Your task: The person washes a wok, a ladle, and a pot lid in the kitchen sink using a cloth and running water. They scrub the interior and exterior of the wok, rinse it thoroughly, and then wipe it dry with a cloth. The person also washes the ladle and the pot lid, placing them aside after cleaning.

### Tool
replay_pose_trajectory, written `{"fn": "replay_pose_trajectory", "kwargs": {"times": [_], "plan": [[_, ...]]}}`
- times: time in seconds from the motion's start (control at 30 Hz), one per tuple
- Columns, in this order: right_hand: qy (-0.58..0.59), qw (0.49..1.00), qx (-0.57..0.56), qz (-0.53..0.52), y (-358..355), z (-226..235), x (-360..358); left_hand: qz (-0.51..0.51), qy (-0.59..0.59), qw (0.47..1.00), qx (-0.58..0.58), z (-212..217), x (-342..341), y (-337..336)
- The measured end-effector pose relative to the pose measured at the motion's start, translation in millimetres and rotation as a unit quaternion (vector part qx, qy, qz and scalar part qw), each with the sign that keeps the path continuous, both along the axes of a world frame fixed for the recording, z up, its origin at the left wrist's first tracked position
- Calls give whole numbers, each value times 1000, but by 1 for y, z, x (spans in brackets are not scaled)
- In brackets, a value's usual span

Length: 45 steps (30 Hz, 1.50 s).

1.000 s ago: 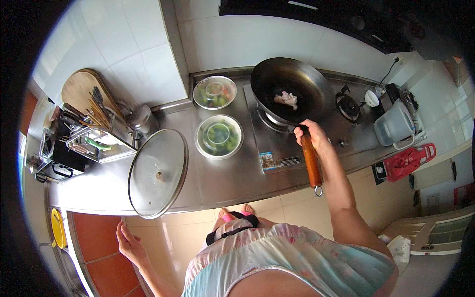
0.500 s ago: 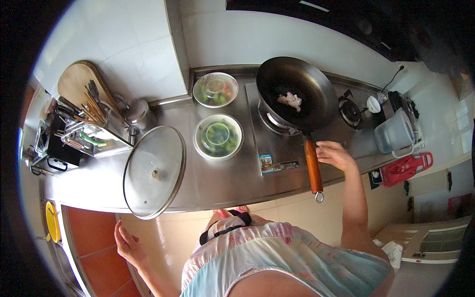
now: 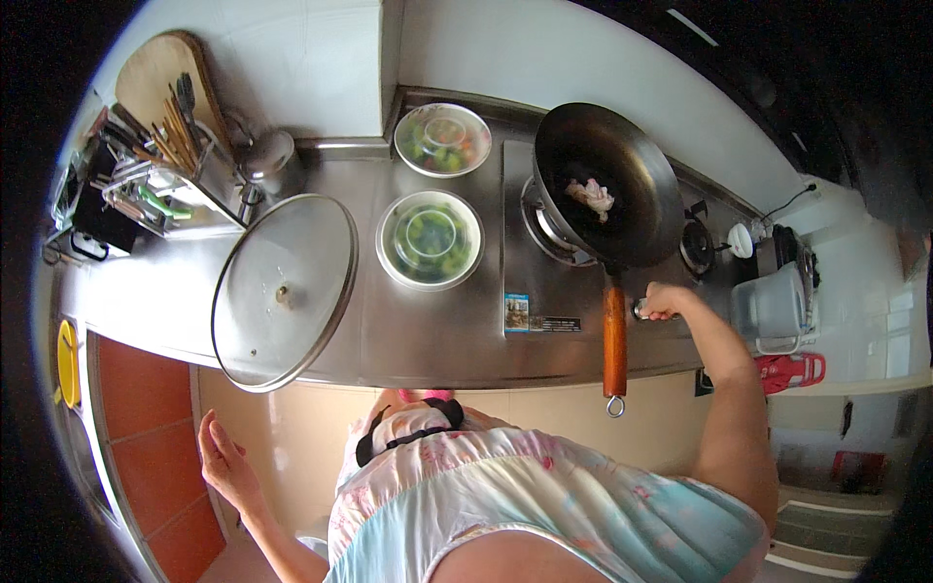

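Observation:
A dark wok (image 3: 646, 209) with a wooden handle (image 3: 615, 335) sits on the left burner, and a small pale lump of meat (image 3: 591, 197) lies inside it. Just right of the handle, my right hand (image 3: 665, 302) is closed on a round metal stove knob (image 3: 640, 308). My left hand (image 3: 225, 455) hangs over the floor in front of the counter, fingers apart, holding nothing. Above it, a glass lid (image 3: 267, 311) with a metal rim lies at the counter's front edge. Two lidded bowls of green vegetables, a near bowl (image 3: 430, 240) and a far bowl (image 3: 443, 141), stand left of the stove.
At the left, a rack (image 3: 170, 199) holds chopsticks and utensils before a wooden cutting board (image 3: 160, 73); a metal pot (image 3: 269, 160) stands beside it. Past the right burner (image 3: 697, 245) are a white bowl (image 3: 741, 241) and a clear plastic container (image 3: 768, 306).
My right hand has moved from beside the wok's handle onto the stove knob and closed around it. My left hand stays low and open. The whole view has shifted slightly.

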State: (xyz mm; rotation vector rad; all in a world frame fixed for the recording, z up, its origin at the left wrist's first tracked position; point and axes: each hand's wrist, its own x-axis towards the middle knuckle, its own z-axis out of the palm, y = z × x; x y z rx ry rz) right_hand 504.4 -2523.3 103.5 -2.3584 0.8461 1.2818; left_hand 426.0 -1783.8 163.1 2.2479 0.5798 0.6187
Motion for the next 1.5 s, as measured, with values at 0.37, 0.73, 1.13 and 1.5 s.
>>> {"fn": "replay_pose_trajectory", "kwargs": {"times": [0.37, 0.73, 1.13, 1.5], "plan": [[2, 861, -141, 488, 49, -23, -30, 44, 1, 999, -19, -63, -43, 25], [14, 781, -173, 600, 34, -62, -48, 68, 11, 997, -29, -92, -76, 24], [-156, 919, -238, 273, 65, -112, -107, 111, 33, 992, -51, -136, -128, 86], [-248, 892, -111, -362, -12, -144, -85, 24, 14, 1000, -10, -69, -80, 118]]}}
